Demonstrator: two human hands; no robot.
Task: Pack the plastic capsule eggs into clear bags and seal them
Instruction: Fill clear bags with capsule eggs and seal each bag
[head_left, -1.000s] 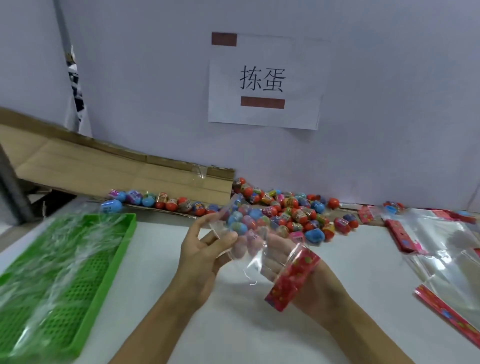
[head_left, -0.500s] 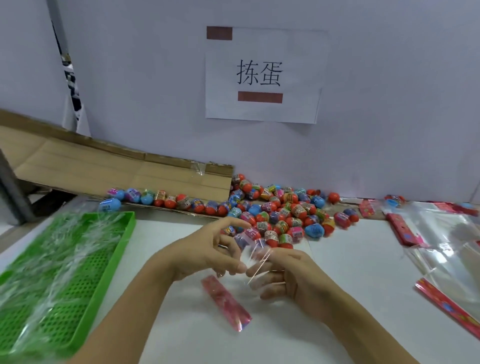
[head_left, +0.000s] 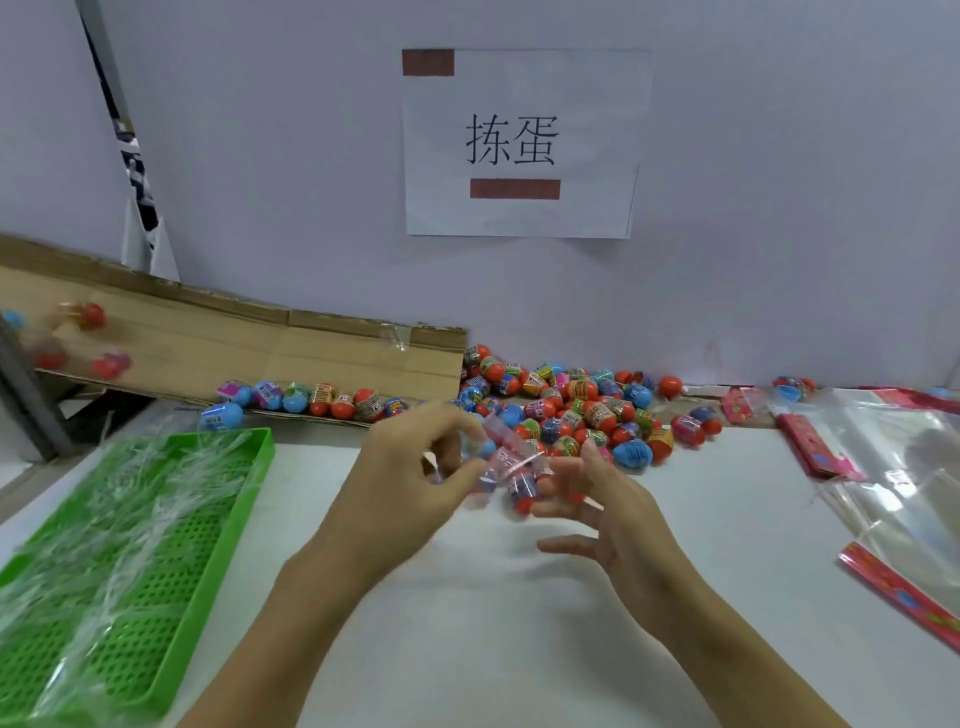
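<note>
- The counter (head_left: 519, 649) is a flat, matte white sheet. It has come free in front of you: the red-headed bag that lay there half a second ago is gone from that spot.
- The tray (head_left: 244, 499) on your left is rigid green plastic with a perforated floor, and crinkled clear film lies heaped in it.
- The cardboard (head_left: 218, 343) is dull brown and creased, and leans low along the wall. Blurred eggs show at its far left end.
- The spare bags (head_left: 893, 467) on your right are glossy, limp and clear, with red printed header strips.
- The egg pile (head_left: 571, 410) sits against the wall just beyond your hands: smooth, rounded capsules, mostly red and blue with printed bands.
- Your left hand (head_left: 400, 483) now pinches something small and clear at the pile's edge, thumb against fingertips; blur hides just what.
- Your right hand (head_left: 613, 514) has spread, fingers loose, touching the eggs (head_left: 522, 488) between your hands, which seem wrapped in thin film. Holding or not, I cannot tell.
- My reading: you have moved from opening the bag to filling it. Sealing is not yet done.
</note>
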